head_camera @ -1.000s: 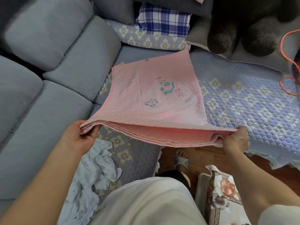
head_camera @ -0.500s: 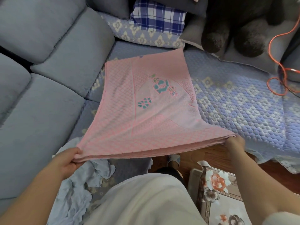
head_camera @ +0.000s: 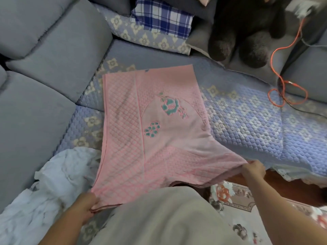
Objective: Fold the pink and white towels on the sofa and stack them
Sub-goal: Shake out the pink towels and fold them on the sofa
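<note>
Now the pink towel (head_camera: 155,131) lies lower and flatter on the sofa (head_camera: 53,55), because the left hand (head_camera: 85,208) and right hand (head_camera: 254,171) pinch its near corners to pull it smooth.

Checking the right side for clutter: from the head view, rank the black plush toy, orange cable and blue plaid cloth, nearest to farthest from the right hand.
From the right hand:
1. Orange cable, looped up-right.
2. Black plush toy, at the back.
3. Blue plaid cloth, back, further left.

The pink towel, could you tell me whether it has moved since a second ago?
Yes. The pink towel has come down flat onto the quilted sofa cover, its near edge drawn toward the person.
</note>
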The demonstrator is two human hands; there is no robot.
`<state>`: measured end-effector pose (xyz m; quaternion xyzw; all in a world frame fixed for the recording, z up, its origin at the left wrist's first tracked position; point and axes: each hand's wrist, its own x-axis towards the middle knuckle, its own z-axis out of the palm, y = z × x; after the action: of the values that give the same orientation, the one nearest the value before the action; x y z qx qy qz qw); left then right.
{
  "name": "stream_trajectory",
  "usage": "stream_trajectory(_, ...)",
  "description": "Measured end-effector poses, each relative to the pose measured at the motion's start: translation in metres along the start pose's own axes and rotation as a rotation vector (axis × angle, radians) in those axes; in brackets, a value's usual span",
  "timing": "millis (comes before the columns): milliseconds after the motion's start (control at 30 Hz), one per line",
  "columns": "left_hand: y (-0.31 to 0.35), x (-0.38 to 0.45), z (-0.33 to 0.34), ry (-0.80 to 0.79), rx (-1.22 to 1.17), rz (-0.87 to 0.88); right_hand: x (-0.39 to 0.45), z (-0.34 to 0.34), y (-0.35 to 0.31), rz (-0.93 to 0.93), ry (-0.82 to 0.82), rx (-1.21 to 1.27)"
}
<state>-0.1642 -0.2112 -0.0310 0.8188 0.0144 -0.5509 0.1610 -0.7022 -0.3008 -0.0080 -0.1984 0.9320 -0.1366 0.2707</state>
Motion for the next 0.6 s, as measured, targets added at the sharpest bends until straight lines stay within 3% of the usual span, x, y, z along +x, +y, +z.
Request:
stream_trajectory(200,0.015,0.003,-0.003,0.050,-0.001,0.040,0.004,0.001,-0.034,-0.081,-0.008,0.279)
stream_trajectory(400,0.017,0.019,-0.022,0.048,-0.095,-0.005,0.018,-0.010,-0.031,-0.264,-0.114,0.046)
stream_trajectory(600,0.022,0.003,-0.024,-0.002,-0.025,0.002,0.008,-0.019,-0.021,-0.279,0.176,-0.134)
